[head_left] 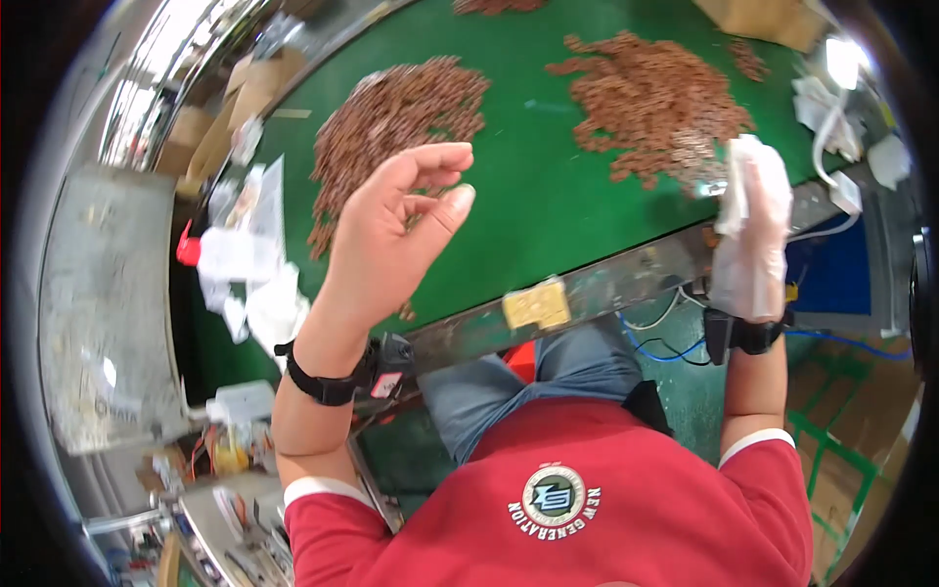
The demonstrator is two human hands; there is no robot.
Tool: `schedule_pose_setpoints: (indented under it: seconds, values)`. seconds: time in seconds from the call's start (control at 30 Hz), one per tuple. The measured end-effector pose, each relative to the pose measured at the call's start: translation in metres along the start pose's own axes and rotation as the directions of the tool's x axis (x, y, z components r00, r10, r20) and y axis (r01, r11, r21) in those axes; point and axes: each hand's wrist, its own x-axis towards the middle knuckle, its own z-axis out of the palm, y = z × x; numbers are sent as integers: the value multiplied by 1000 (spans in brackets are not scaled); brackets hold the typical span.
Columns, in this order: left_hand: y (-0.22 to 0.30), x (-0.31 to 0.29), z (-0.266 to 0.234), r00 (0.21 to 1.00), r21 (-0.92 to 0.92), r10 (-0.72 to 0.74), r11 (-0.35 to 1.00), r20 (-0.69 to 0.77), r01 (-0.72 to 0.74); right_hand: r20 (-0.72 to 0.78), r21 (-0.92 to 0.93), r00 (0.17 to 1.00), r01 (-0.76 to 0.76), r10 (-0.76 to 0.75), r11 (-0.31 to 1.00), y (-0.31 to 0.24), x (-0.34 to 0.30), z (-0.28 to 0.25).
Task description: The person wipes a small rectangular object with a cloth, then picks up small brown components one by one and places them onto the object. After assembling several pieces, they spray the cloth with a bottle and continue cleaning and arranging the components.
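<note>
My bare left hand (pixel 396 225) hovers over the near edge of a pile of small reddish-brown pieces (pixel 391 108) on the green tabletop (pixel 518 186). Its fingers curl loosely, the thumb stands apart from them, and nothing shows between them. A loose, whitish see-through plastic glove covers my right hand (pixel 753 201), held at the near right corner of a second pile of brown pieces (pixel 650 98). Next to that hand some pieces look pale and shiny. The plastic hides how its fingers are set and whether they hold anything. What the pieces are is too small to tell.
A yellow block (pixel 536 304) sits on the table's front edge. At the left are a white bottle with a red top (pixel 225 251) and crumpled white plastic (pixel 279 311). A white cable (pixel 827 147) and a lit lamp (pixel 843 61) stand at the right, a cardboard box (pixel 768 20) behind.
</note>
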Motion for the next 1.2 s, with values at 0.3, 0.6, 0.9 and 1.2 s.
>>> schedule_pose_setpoints:
  seconds: [0.3, 0.6, 0.9, 1.2]
  values:
    - [-38, -93, -58, 988, 689, -110, 725, 104, 8, -35, -7, 994, -103, 102, 995, -7, 2, -4]
    - [-66, -97, -59, 953, 726, -182, 686, 241, -53, 54, -264, 992, 122, -112, 957, -5, -6, -1]
    - [-57, -86, -62, 888, 645, -383, 751, 256, 138, 163, 215, 966, 165, -202, 963, -24, -22, 12]
    - [-58, -86, -53, 922, 668, -340, 731, 185, 136, -119, 167, 952, -260, 281, 951, -28, -3, 11]
